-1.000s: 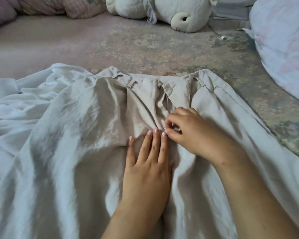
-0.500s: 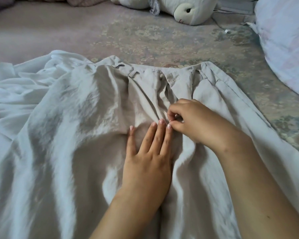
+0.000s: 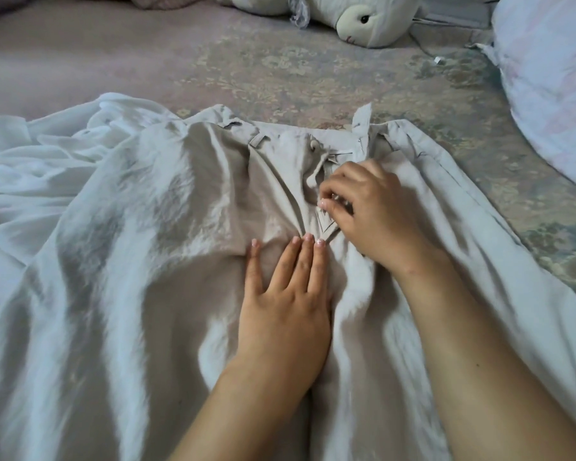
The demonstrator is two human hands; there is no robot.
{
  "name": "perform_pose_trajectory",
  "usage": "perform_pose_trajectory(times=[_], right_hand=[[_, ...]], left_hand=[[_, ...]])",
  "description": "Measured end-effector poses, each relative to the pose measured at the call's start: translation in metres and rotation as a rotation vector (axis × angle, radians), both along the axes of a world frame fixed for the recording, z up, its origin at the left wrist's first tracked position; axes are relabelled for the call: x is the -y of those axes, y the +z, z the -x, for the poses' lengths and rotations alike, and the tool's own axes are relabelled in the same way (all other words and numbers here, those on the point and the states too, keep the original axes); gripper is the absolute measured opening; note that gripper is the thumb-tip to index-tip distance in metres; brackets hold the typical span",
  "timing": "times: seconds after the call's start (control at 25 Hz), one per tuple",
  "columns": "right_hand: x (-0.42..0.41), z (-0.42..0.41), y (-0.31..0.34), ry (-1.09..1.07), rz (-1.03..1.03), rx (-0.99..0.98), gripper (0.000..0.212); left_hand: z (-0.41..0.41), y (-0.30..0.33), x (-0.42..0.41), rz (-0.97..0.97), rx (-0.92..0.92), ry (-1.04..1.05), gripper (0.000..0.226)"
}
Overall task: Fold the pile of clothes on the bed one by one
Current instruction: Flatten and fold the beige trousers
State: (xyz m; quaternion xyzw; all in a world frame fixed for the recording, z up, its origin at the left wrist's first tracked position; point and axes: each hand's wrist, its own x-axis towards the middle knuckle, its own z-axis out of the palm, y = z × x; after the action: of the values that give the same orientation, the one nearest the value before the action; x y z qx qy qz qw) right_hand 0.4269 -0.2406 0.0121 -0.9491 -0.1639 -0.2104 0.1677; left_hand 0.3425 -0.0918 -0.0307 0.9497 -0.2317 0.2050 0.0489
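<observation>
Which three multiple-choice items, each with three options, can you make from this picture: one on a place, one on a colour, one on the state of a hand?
1. Where does the plush toy lie?
A. at the far edge of the bed, beyond the trousers
B. on top of the trousers
C. under the left hand

2. What colour are the trousers?
A. dark blue
B. beige
C. red

3. What is the left hand doing?
A. lifting a pillow
B. lying flat with straight fingers on the trousers
C. hanging in the air

Answers:
1 A: the toy lies at the top of the view, past the waistband.
2 B: the cloth is pale beige, next to a white garment.
3 B: its fingers lie straight on the cloth, while the right hand has a pinching grip at the fly.
</observation>
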Motion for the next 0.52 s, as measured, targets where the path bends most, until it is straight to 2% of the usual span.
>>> perform_pose_trajectory(times=[0.16, 0.28, 0.36, 0.52], right_hand=[[0.007, -0.005, -0.003, -0.002, -0.213, -0.118, 0.008], [0.012, -0.008, -0.002, -0.008, -0.344, -0.184, 0.011], [0.012, -0.007, -0.006, 0.006, -0.323, -0.191, 0.008], [0.008, -0.013, -0.012, -0.036, -0.14, -0.01, 0.012]], left_hand=[[-0.036, 0.037, 0.003, 0.081, -0.06, 0.045, 0.054], [-0.073, 0.041, 0.02, 0.048, -0.141, 0.131, 0.076], [-0.075, 0.018, 0.03, 0.065, -0.126, 0.111, 0.071], [-0.075, -0.005, 0.033, 0.081, -0.069, 0.136, 0.071]])
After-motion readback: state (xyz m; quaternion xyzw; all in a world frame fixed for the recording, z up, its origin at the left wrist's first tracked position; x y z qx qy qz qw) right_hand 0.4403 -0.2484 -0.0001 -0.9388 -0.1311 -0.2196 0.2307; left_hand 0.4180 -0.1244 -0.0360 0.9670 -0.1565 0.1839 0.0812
